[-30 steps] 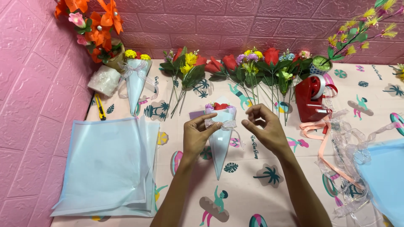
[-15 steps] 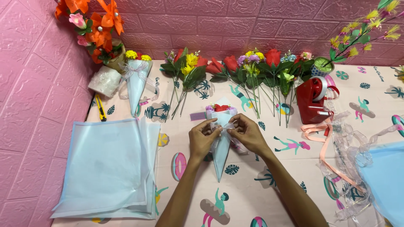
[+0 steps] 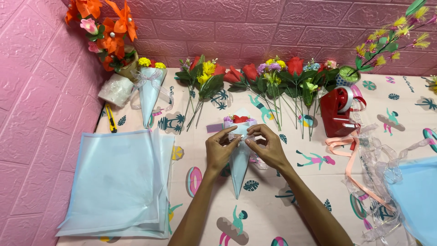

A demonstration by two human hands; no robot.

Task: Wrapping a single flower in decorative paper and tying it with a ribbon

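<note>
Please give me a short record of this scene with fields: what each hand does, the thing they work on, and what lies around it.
left hand: pinches sheer ribbon at the cone's top
right hand: pinches the same ribbon from the other side
cone bouquet: pale blue paper cone, tip toward the person, small flowers at its top
paper sheets: pale blue stack, to the left
flower stems: row along the pink wall
tape dispenser: red, to the right

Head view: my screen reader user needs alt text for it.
Two hands, left hand and right hand, pinch a sheer ribbon on a pale blue paper cone bouquet lying on a patterned tablecloth, with artificial flowers lined behind.
</note>
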